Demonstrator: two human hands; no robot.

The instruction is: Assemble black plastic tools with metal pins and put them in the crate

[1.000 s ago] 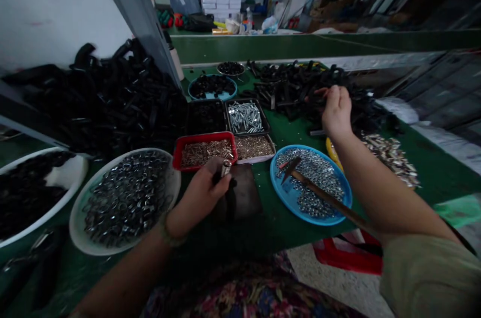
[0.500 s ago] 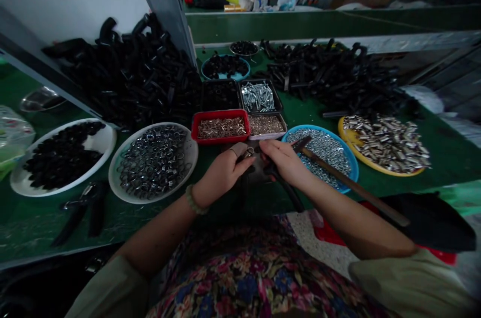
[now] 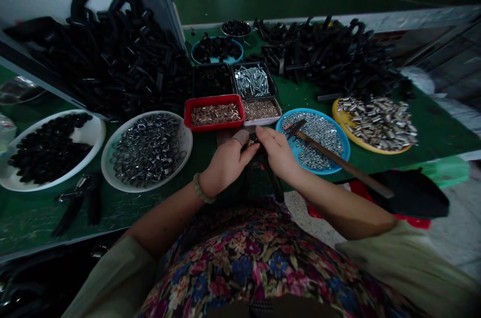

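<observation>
My left hand [image 3: 225, 163] is closed, its thumb and fingers pinching a small metal coil spring [image 3: 251, 141] that the fingers partly cover. Close against it, my right hand [image 3: 280, 157] is closed round the top of a black handle [image 3: 276, 185], which slants down towards my lap. The fingers hide where spring and handle meet. Both hands are just in front of a red tray [image 3: 214, 126] of small copper-coloured pins. Right beside my right hand, a hammer [image 3: 330, 155] lies across a blue basin [image 3: 347, 150] of small silvery nuts.
A black hand grip strengthener [image 3: 80, 203] lies at left, below a white basin [image 3: 107, 178] of metal rings. A yellow basin [image 3: 340, 115] holds metal sleeves. Black handles are heaped at back left [image 3: 143, 67] and right [image 3: 330, 57]. A black tray [image 3: 274, 90] holds screws.
My hands have drawn closer together, and the spring is now more covered by my fingers. The view has tipped downward, so the table appears higher.
</observation>
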